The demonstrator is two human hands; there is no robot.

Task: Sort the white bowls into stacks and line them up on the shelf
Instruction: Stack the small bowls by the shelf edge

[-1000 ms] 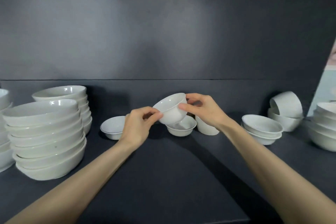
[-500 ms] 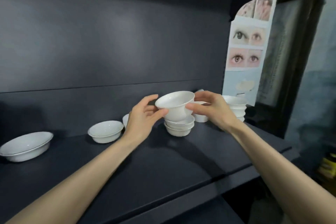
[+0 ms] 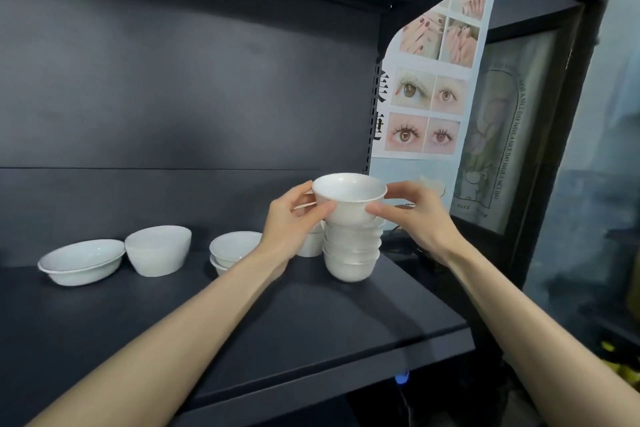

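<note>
While a small white bowl (image 3: 349, 196) is grasped between the left hand (image 3: 291, 222) and the right hand (image 3: 418, 218), each with its thumb on the near wall and its fingers curled round the far side, the sorting is judged to be partly done. The bowl is held upright directly over a stack of small bowls (image 3: 351, 255) near the right end of the shelf (image 3: 311, 329) (whether its foot is seated in the top one or just clear of it cannot be told). That stack, several bowls high, may be counted as work done, as may a pair of shallow bowls (image 3: 233, 246) nested to its left. Work left is suggested by a deep bowl (image 3: 157, 250) resting tilted, by a wide shallow bowl (image 3: 81, 262) set alone just beside it at the far left, and by another small vessel (image 3: 310, 246) half hidden behind the left hand. No even line is formed yet. The shelf is a dark matt board closed behind by a dark back panel (image 3: 173, 80), with another board overhead. Past its right end a poster (image 3: 427, 114) printed with eyes and nails is hung, and a framed picture (image 3: 502, 149) is seen beside it in a dim room.
</note>
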